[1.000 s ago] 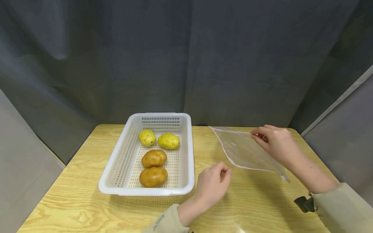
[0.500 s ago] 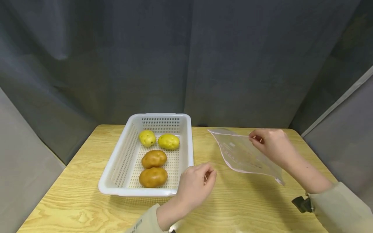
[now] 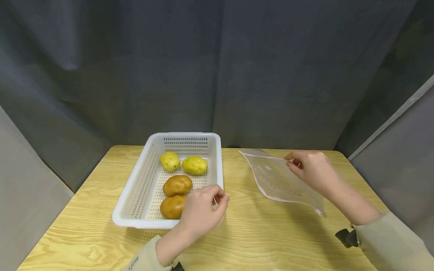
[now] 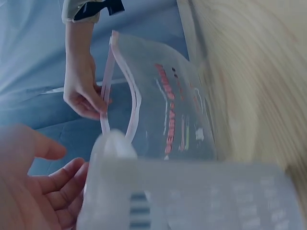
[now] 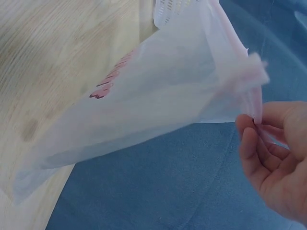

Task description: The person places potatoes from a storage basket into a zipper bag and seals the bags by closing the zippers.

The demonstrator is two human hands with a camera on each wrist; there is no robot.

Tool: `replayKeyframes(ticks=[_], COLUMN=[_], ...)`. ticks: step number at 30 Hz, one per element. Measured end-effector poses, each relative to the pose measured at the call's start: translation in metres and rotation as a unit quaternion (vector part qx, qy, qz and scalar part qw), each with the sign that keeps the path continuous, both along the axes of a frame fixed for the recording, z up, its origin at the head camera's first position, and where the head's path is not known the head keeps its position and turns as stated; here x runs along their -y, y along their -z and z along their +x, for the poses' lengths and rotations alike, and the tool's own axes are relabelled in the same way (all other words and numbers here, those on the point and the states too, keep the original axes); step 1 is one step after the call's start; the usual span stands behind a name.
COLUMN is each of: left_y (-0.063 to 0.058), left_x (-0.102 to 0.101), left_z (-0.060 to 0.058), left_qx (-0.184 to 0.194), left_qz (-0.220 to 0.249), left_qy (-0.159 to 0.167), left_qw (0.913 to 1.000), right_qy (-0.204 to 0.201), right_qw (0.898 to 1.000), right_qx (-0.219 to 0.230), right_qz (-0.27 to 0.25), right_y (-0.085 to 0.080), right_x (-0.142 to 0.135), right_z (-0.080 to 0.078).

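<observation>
My right hand [image 3: 313, 169] pinches the pink-edged mouth of a clear slider zip bag [image 3: 278, 178] and holds it up over the right side of the table. The bag's mouth gapes, and red lettering shows on its side in the left wrist view. My left hand [image 3: 201, 210] hovers over the near right corner of a white slotted basket [image 3: 149, 224], fingers loosely bent, thumb apart, holding nothing. Inside the basket lie two yellow potatoes [image 3: 194, 165] at the back and two brown potatoes [image 3: 177, 185] in front. The left hand partly hides the nearer brown one.
Basket and hands are over a light wood-grain table [image 3: 84, 210]. A dark curtain [image 3: 271, 75] hangs behind its far edge, with grey panels [image 3: 407, 143] at both sides.
My left hand has moved left, from beside the bag to over the basket's near right corner. The right hand and the bag have shifted slightly left, and the bag stays gripped.
</observation>
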State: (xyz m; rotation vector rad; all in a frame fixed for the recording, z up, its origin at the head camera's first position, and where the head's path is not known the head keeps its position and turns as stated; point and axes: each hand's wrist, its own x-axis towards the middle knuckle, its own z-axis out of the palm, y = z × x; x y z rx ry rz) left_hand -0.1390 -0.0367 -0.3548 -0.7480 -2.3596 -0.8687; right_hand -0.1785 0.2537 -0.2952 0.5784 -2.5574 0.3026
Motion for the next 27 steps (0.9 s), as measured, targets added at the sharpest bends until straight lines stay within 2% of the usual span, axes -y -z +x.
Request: replayKeyframes(ticks=[8, 15, 27], left_y=[-0.004, -0.003, -0.004], left_x=[0.029, 0.046, 0.069], left_z=[-0.001, -0.001, -0.008], left_qx=[-0.005, 0.007, 0.040], left_qz=[-0.041, -0.078, -0.079], left_qy=[-0.017, -0.042, -0.055], left_qw=[0.9990, 0.9961, 0.9945], right_qy=[-0.003, -0.001, 0.014], right_qw=[1.000, 1.000, 0.999], right_qx=[-0.009, -0.010, 0.034], right_qz=[-0.003, -0.002, -0.013], right_y=[0.000, 0.002, 0.003], right_x=[0.001, 0.000, 0.005], right_z=[0.000, 0.000, -0.001])
